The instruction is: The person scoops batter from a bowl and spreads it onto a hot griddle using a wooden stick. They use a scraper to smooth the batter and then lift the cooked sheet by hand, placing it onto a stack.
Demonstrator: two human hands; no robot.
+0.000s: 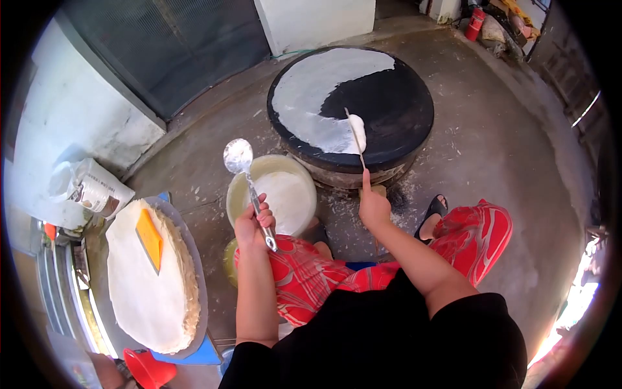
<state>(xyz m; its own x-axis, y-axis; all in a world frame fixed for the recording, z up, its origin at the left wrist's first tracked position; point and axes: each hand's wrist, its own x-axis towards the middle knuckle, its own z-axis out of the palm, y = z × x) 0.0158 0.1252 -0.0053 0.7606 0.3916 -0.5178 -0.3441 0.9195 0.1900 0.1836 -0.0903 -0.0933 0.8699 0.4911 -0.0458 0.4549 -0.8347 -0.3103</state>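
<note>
My left hand (254,223) grips the handle of a metal ladle (238,155), its bowl coated with white batter and raised over the rim of a pale basin (236,194) of white batter (285,198). With my right hand (374,206) I hold a thin spreader (354,133), index finger stretched along its handle. The blade lies on a round black griddle (382,104), a thick lump of batter (358,133) against its right side. A thin white layer of batter (308,91) covers the griddle's left and far part; the rest shows black.
To my left, a tall stack of thin round flatbreads (142,285) bears a yellow-handled scraper (149,240). Behind it lies a white printed sack (97,188). A red plastic container (149,368) stands at the lower left, and a red cylinder (475,24) at the far right.
</note>
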